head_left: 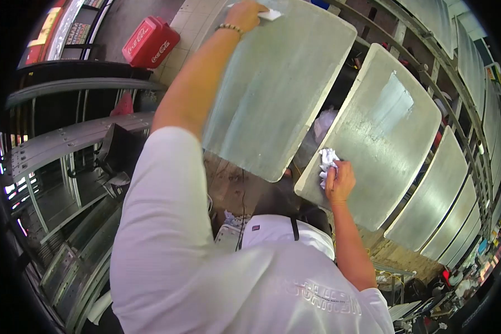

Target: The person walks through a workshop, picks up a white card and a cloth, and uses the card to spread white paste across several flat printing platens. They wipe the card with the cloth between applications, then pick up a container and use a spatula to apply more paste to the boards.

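Note:
My left hand [245, 16] reaches to the top of a large grey panel [278, 83]. Its fingers are closed on a flat white piece [270, 14] lying against the panel; whether it is a spreader or folded paper I cannot make out. Pale bluish streaks run down that panel. My right hand [340, 181] grips a crumpled white paper wipe [328, 166] at the near left edge of a second grey panel [367, 150]. A pale smeared patch [394, 100] shows on the upper part of this second panel.
More grey panels [431, 192] stand in a row to the right, beside a long metal rail [428, 39]. A red Coca-Cola cooler [151, 43] sits at upper left. Metal frames [67, 142] crowd the left side. A dark cable [243, 200] hangs near my body.

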Tool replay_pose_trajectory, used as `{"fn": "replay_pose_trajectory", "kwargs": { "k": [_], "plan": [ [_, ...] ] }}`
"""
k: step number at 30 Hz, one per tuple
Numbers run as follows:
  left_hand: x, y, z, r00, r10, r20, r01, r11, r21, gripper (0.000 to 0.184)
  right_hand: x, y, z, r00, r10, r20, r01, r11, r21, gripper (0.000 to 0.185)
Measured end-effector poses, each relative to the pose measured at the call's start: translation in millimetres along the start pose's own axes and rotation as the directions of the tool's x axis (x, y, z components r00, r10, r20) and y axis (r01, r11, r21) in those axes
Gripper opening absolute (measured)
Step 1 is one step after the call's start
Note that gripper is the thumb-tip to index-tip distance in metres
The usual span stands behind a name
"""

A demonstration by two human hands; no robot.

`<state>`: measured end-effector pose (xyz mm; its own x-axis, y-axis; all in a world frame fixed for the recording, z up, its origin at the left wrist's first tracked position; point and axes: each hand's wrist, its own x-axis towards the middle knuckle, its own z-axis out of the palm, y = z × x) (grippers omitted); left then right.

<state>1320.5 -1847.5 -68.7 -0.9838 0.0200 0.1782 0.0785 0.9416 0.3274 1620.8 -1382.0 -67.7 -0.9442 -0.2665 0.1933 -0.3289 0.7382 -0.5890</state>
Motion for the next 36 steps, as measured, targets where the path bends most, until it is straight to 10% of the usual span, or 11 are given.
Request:
{"fn": "replay_pose_trajectory", "kwargs": {
  "k": [6, 13, 17, 19, 20, 22, 25, 28, 33, 36],
  "plan": [
    [-250, 41, -74, 0.991, 0.111, 0.074, -0.114, 0.993, 0.030, 0.043, 0, 3, 1, 1.000, -0.018, 0.009, 0.018, 1.000, -0.006, 0.016],
    [-530, 102, -124, 0.891, -0.204, 0.405, 0.176, 0.979, 0.106, 0.048, 0, 1, 0, 1.000, -0.023, -0.007, 0.023, 1.000, -0.016, 0.017],
    [-545, 112, -143, 0.903, -0.320, 0.287, 0.343, 0.939, -0.033, 0.038, -3, 1, -8, 1.000, 0.007, 0.005, -0.007, 1.000, -0.011, 0.016],
    [-511, 119, -142, 0.608, -0.784, 0.122, 0.700, 0.457, -0.549, 0.024, 3, 7, -7, 0.978, 0.191, 0.081, -0.200, 0.972, 0.122, 0.018],
    [-490, 125, -138, 0.501, -0.847, 0.177, 0.507, 0.122, -0.853, 0.025, 4, 9, -13, 0.979, 0.191, 0.069, -0.198, 0.973, 0.117, 0.018],
    [-442, 160, -153, 0.612, -0.718, 0.332, 0.038, -0.393, -0.919, 0.038, 10, 13, -25, 0.926, 0.375, -0.036, -0.305, 0.802, 0.514, 0.022],
    [-399, 204, -142, 0.720, -0.578, 0.384, 0.007, -0.547, -0.837, 0.046, 19, -33, -80, 0.880, 0.453, 0.144, -0.364, 0.448, 0.816, 0.023],
    [-371, 261, -129, 0.791, -0.438, 0.427, 0.079, -0.618, -0.782, 0.042, 16, -8, -106, 0.905, 0.391, 0.168, -0.311, 0.338, 0.888, 0.023],
    [-339, 357, -108, 0.849, -0.331, 0.412, 0.188, -0.540, -0.821, 0.042, 8, -1, -182, 0.829, 0.352, 0.434, -0.350, -0.278, 0.894, 0.032],
    [-327, 408, -88, 0.868, -0.292, 0.401, 0.228, -0.483, -0.846, 0.040, -15, 45, -209, 0.845, 0.305, 0.439, -0.340, -0.327, 0.882, 0.038]
  ]
}}
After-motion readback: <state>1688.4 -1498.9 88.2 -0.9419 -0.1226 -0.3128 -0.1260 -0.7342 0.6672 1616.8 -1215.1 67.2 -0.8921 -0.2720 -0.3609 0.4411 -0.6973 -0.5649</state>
